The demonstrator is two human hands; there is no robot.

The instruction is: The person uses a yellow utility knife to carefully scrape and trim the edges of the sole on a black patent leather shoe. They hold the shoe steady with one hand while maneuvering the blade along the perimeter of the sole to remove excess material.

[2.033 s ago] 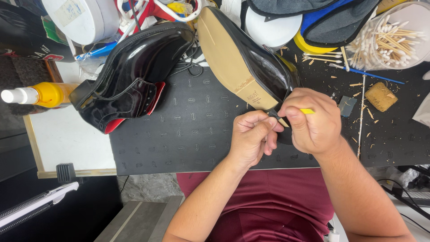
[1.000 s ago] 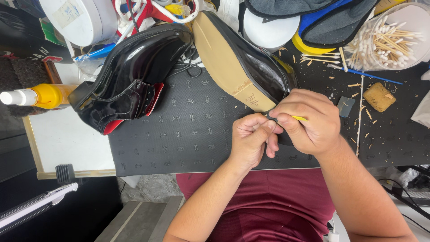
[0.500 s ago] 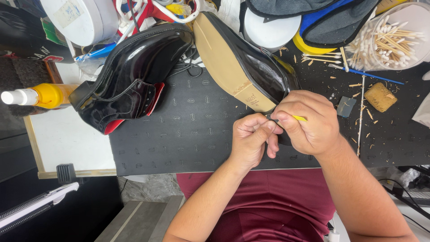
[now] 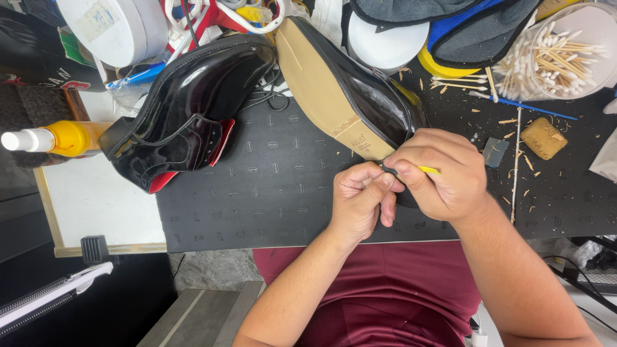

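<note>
A glossy black dress shoe (image 4: 350, 90) lies on its side with its tan sole facing left, its heel end under my hands. My right hand (image 4: 443, 173) is closed around a small tool with a yellow handle (image 4: 429, 170), pressed against the heel. My left hand (image 4: 360, 199) pinches at the same spot on the heel edge, fingertips touching the right thumb. A second black shoe with red lining (image 4: 186, 115) rests to the left on the dark mat (image 4: 257, 199).
A yellow bottle with a white cap (image 4: 48, 138) lies at the left edge. A clear tub of cotton swabs (image 4: 559, 51) stands at the upper right, with wood chips, a blue-handled stick (image 4: 533, 109) and a tan sponge block (image 4: 543, 137) nearby. White round tubs and cables crowd the back.
Both hands stay at the shoe's heel with only slight finger shifts. The shoe has tipped a little. Nothing else has moved.
</note>
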